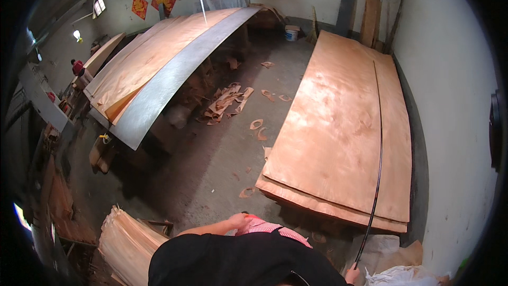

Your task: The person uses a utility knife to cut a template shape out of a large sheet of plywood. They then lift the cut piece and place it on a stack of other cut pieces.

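My right hand, at the lower right, is closed around the near end of a long, thin black rod. The rod stretches away from me across a large stack of pale wood veneer sheets, tapering toward its far tip. At the bottom middle, my left hand rests against a red-and-white checked cloth in front of my body. Its fingers are too small and partly hidden to show whether they grip the cloth.
Left stands a table with veneer sheets and a grey sheet along its edge. Veneer scraps litter the floor. A veneer bundle is near left, a white bucket far back. A person in red stands far left.
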The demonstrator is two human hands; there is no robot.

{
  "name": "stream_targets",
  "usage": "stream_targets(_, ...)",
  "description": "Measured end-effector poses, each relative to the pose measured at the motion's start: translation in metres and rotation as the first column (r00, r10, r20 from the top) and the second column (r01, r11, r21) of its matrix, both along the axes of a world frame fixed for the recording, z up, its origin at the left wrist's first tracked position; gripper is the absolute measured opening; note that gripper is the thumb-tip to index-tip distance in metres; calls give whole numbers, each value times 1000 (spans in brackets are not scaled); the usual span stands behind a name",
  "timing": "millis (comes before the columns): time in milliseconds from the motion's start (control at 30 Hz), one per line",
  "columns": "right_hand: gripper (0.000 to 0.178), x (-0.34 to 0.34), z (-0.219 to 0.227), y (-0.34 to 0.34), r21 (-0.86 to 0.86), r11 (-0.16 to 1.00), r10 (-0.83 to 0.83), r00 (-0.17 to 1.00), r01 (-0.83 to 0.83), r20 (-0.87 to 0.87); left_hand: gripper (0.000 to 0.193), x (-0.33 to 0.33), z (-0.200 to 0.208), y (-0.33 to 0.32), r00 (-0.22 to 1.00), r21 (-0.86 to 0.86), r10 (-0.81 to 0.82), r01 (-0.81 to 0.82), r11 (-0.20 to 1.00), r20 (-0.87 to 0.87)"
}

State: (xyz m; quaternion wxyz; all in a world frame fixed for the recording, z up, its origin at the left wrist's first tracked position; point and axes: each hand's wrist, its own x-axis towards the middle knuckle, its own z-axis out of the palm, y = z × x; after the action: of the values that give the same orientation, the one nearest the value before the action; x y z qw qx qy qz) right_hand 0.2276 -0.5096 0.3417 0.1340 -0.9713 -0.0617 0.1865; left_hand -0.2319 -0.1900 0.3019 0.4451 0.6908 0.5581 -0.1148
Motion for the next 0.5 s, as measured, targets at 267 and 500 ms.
stream_targets(267,62,-80,-75,70,-13,1000,25,994,-23,108,55,-135,-15,57,979,111,157,-172,979,134)
stream_targets(500,47,-214,17,308,266,961,72,997,-74,18,51,-312,-5,102,844,142,536,-533,834,26)
